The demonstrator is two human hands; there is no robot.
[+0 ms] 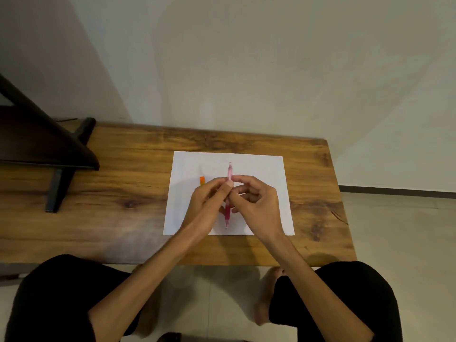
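A pink translucent pen (230, 171) is held lengthwise above a white sheet of paper (261, 166), its metal tip toward me. My left hand (207, 201) pinches the pen's middle with thumb and fingers. My right hand (256, 201) grips the same stretch from the other side, fingers curled round it. An orange pen (202, 180) lies on the paper just left of my left hand, mostly hidden behind it.
The paper lies on a low wooden table (123, 183) against a pale wall. A dark stand with black legs (56, 154) occupies the table's left part. My knees and bare feet are under the near edge, on a tiled floor.
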